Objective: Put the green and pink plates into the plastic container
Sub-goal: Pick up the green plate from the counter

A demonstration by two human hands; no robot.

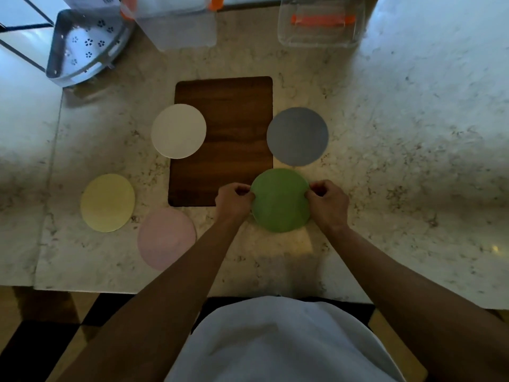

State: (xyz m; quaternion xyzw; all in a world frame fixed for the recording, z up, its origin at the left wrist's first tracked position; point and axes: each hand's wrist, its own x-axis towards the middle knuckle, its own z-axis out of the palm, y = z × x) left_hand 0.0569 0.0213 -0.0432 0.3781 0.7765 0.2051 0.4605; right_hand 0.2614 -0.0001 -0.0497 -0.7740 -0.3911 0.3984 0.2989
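The green plate [279, 201] lies near the front middle of the marble counter, just right of the wooden board's near corner. My left hand [234, 201] grips its left rim and my right hand [327, 201] grips its right rim. The pink plate [165, 238] lies flat at the front left, partly under my left forearm. A clear plastic container [321, 22] with orange clips stands open at the back right. Another clear container [176, 20] with an orange clip stands at the back middle.
A dark wooden board [223, 139] lies mid-counter. On its left edge rests a white plate [178, 130], on its right a grey plate [297, 136]. A yellow plate [108, 202] lies left. A perforated metal tray [85, 45] sits back left.
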